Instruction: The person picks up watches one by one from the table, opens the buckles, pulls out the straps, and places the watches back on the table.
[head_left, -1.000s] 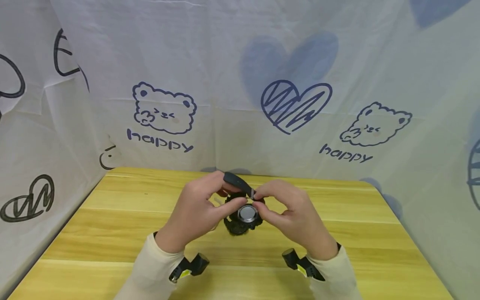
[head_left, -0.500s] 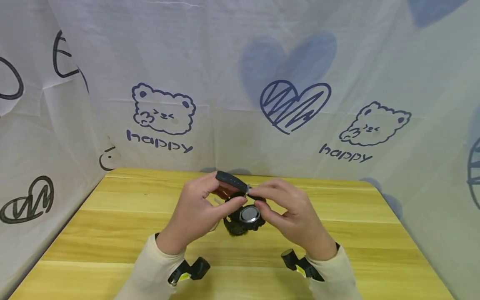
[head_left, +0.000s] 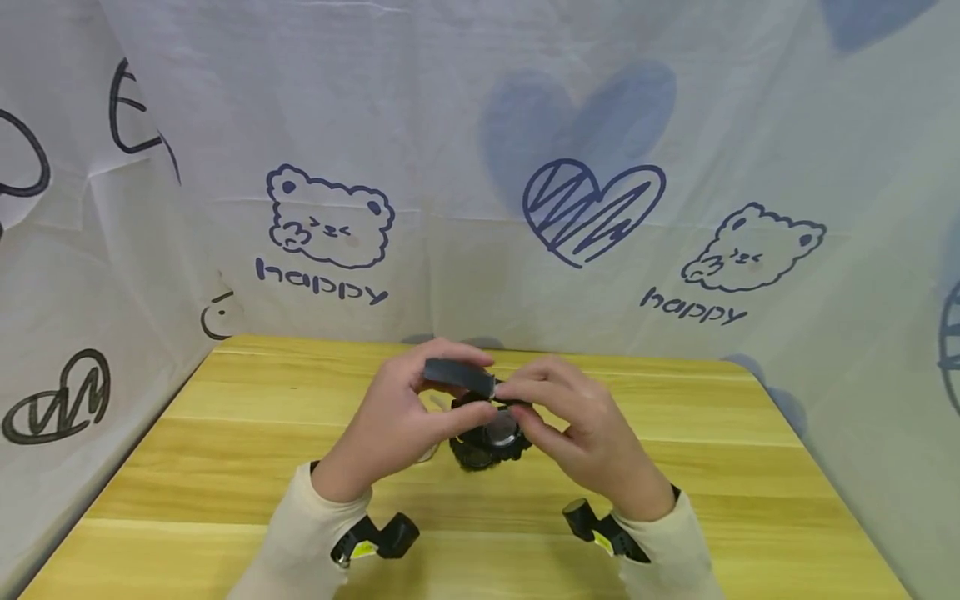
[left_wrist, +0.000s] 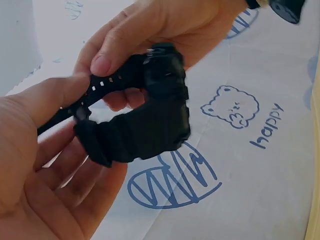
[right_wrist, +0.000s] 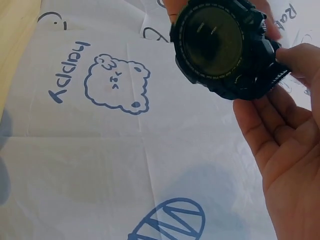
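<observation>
A black digital wristwatch (right_wrist: 212, 42) is held up between both hands, its face showing in the right wrist view. In the head view its case back (head_left: 500, 428) faces me. My left hand (head_left: 397, 417) pinches the strap (head_left: 457, 375) near the buckle (left_wrist: 81, 113), with thumb and fingers on either side. My right hand (head_left: 585, 425) also grips the strap, thumb and index finger close to the left thumb. The left wrist view shows the strap bent into a loop, with punched holes (left_wrist: 100, 85) along one band. Part of the watch is hidden behind the fingers.
Below the hands lies a wooden table (head_left: 480, 533) with light yellow grain. A white cloth (head_left: 450, 125) with bear, heart and "happy" drawings hangs behind it and at the sides. Each wrist carries a small black camera (head_left: 397, 536).
The strap's free end has shifted left and now lies flatter. My left fingers have moved up behind it. The watch case has tilted slightly; my right hand has barely moved.
</observation>
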